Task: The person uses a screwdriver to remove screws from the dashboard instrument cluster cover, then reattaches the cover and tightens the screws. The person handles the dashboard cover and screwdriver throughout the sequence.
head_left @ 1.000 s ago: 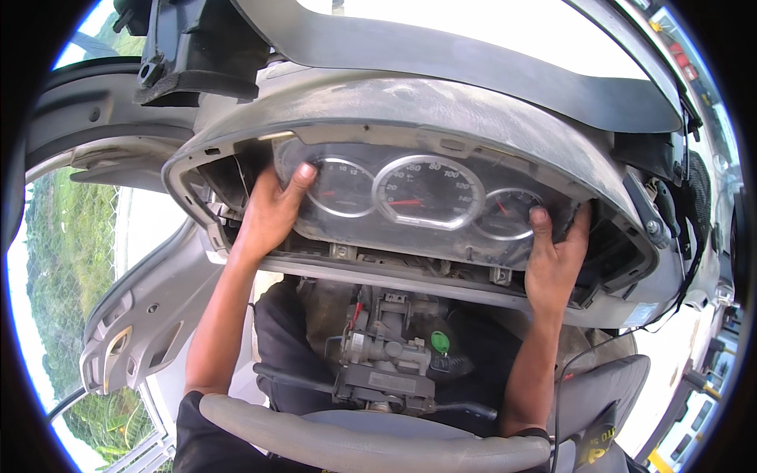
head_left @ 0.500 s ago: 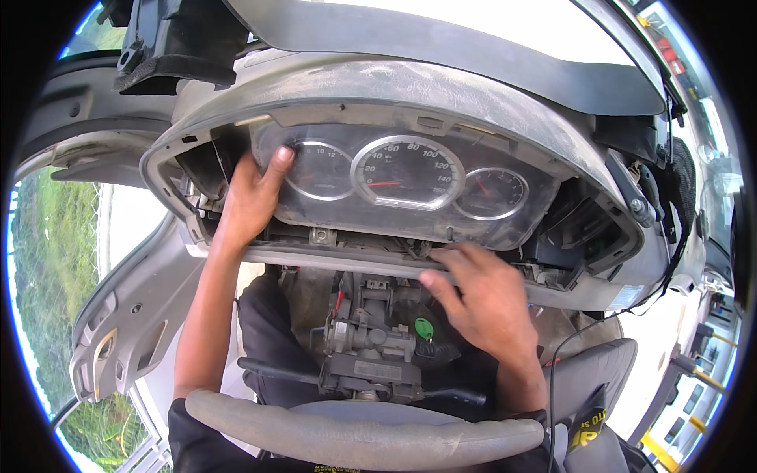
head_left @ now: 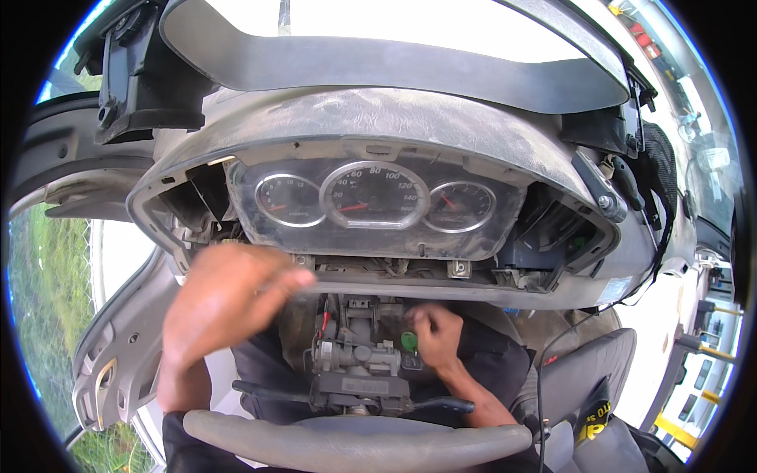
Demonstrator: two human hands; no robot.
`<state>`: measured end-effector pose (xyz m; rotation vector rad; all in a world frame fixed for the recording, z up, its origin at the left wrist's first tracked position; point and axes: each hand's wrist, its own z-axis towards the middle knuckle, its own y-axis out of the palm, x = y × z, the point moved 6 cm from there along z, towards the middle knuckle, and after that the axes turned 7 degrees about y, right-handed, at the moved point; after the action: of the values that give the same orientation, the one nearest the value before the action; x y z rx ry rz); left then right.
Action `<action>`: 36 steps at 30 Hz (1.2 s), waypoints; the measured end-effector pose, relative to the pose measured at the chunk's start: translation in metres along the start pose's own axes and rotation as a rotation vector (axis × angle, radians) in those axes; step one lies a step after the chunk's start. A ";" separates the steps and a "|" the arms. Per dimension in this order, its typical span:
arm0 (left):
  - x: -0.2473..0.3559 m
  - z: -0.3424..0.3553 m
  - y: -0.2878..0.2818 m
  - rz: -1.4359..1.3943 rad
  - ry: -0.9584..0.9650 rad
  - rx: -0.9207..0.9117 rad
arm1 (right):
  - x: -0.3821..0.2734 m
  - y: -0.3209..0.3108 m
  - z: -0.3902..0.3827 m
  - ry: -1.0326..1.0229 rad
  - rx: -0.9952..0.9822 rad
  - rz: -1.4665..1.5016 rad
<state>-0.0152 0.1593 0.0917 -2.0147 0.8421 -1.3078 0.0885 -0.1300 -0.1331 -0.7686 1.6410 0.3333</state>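
The instrument cluster (head_left: 378, 241), with its three round gauges, sits in the opening of the dashboard. My left hand (head_left: 229, 296) is below its lower left corner, apart from it. That hand is blurred, thumb pointing right, and its fingers are mostly hidden. Low beside the bare steering column (head_left: 359, 359), my right hand (head_left: 438, 335) has its fingers curled; whether anything is in them is hidden. A green key tag (head_left: 409, 341) hangs just left of that hand. Nearest me is the grey steering wheel (head_left: 355, 441).
A loose dark trim panel (head_left: 394, 67) lies across the top of the dashboard. Open pockets flank the cluster inside the dashboard frame (head_left: 579, 272). Stalks (head_left: 441, 407) stick out from the column. A thin black cable (head_left: 544, 386) runs down on the right, and the door (head_left: 130, 339) stands at left.
My left hand has let go of the cluster's left edge and come down. My right hand has dropped from the cluster's lower edge to beside the column, its fingers now curled.
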 end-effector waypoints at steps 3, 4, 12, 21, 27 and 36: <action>0.026 0.023 0.045 -0.115 0.351 0.023 | 0.048 0.012 0.014 0.349 0.103 0.404; 0.023 0.033 0.052 -0.138 0.290 0.007 | 0.053 0.017 0.015 0.369 0.123 0.522; 0.021 0.075 0.093 -0.027 0.311 -0.254 | 0.114 0.059 0.041 0.670 -0.079 0.968; 0.020 0.091 0.110 -0.057 0.081 -0.502 | 0.113 0.072 0.063 0.427 -0.583 0.849; 0.027 0.083 0.108 -0.035 0.057 -0.362 | 0.127 0.083 0.066 0.416 -0.540 1.075; 0.027 0.089 0.110 -0.135 0.153 -0.453 | 0.132 0.069 0.065 0.395 -0.548 1.170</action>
<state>0.0550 0.0818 -0.0072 -2.3733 1.1759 -1.4605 0.0871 -0.0791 -0.2875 -0.1558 2.2819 1.5802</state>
